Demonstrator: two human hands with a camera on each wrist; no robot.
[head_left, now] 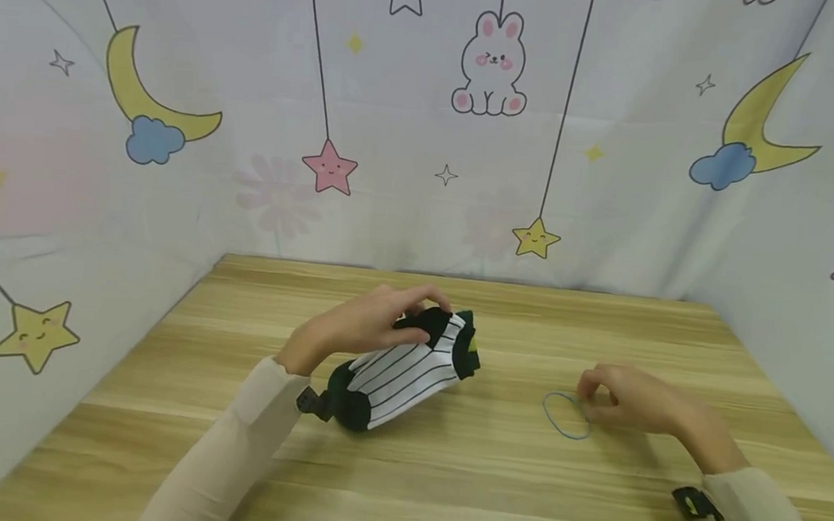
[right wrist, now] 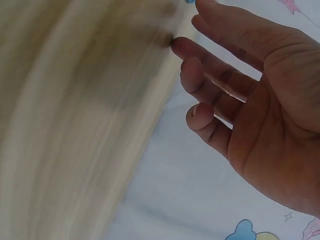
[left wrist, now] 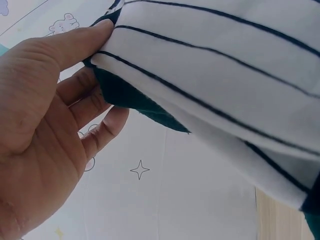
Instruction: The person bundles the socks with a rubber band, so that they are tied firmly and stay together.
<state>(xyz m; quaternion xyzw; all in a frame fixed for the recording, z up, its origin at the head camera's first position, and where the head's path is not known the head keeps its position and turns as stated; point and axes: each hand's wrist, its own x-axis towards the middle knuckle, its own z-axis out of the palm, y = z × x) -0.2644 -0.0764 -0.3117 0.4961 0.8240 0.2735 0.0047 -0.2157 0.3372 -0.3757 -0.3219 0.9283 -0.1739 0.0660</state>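
A pair of striped socks (head_left: 410, 380), white with dark lines and dark green and black ends, is held at a slant over the table's left middle. My left hand (head_left: 366, 319) pinches it near its upper end, thumb on the near face. Close up in the left wrist view, the thumb presses the striped cloth (left wrist: 215, 75) while the other fingers lie behind. To the right, my right hand (head_left: 634, 399) pinches the edge of a thin blue rubber band (head_left: 565, 437) between thumb and forefinger. Only a speck of blue shows at those fingertips in the right wrist view.
A wood-grain table (head_left: 482, 488) lies under both hands. White cloth walls (head_left: 406, 212) with printed moons, stars and a rabbit rise along its back and sides. Dark straps with small devices are on both wrists.
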